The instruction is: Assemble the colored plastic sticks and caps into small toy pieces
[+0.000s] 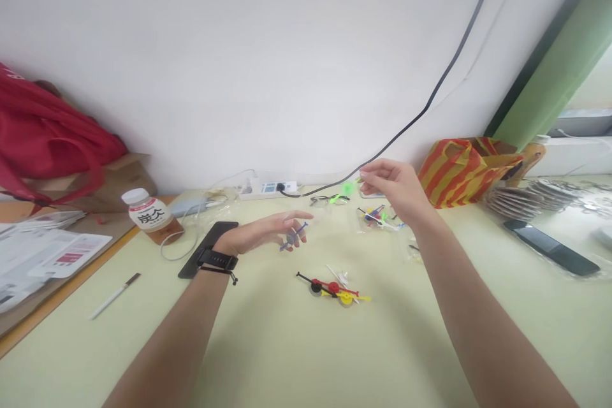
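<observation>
Mid-frame, the left hand [268,231] holds a thin blue plastic piece [291,240]; up and right, the right hand [389,188] pinches a bright green plastic piece [348,189]. Neither is set down; red, black, yellow and white plastic pieces [333,288] already lie bunched lower centre.

Left arm [174,325]: is slanting in from near left
Left hand [265,229]: is pointing right, fingers [296,217] curving
Right arm [463,293]: is slanting in from near right
Right hand [394,188]: is hovering farther off, thumb and forefinger pinching
</observation>
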`<state>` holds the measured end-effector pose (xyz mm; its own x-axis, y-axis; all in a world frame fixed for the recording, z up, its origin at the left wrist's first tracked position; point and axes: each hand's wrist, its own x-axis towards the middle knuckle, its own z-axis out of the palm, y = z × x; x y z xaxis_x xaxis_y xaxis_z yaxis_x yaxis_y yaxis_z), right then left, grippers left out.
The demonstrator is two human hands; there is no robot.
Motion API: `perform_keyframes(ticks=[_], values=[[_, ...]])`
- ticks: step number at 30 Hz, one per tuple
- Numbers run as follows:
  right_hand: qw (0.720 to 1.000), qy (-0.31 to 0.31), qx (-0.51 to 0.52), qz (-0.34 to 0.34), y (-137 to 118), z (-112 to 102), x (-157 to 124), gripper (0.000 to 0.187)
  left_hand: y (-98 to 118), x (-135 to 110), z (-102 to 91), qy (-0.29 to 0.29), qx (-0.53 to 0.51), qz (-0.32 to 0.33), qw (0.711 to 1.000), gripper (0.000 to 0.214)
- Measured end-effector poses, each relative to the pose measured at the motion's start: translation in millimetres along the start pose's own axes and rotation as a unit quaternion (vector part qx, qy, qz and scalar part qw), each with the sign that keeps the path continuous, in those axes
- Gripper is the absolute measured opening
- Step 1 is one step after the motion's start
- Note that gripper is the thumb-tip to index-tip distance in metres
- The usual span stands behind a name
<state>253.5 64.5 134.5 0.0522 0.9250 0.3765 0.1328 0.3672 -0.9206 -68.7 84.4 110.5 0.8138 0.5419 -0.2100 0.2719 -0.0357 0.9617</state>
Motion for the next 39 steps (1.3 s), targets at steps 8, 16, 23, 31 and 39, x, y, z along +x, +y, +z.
perform_keyframes(ticks=[8, 16, 23, 31, 39], values=[[0.992, -0.106, -0.067, 0.002, -5, 37, -9, 0.035, -5, 16, 15.7, -0.019, -0.037, 0.035, 0.999, 0.059], [0.977, -0.126, -0.172, -0.013, -2, 48, -9, 0.029, -3, 20, 21.9, -0.025, -0.041, 0.044, 0.998, 0.06], [0.965, -0.179, -0.192, 0.0, -1, 47, -10, 0.025, -4, 20, 21.2, -0.038, -0.042, 0.041, 0.998, 0.063], [0.949, -0.242, -0.202, -0.028, 2, 41, -9, 0.018, -5, 21, 20.8, -0.042, -0.046, 0.042, 0.997, 0.061], [0.958, -0.258, -0.124, 0.019, -12, 27, -13, 0.057, -10, 21, 19.5, -0.02, -0.059, 0.04, 0.997, 0.058]])
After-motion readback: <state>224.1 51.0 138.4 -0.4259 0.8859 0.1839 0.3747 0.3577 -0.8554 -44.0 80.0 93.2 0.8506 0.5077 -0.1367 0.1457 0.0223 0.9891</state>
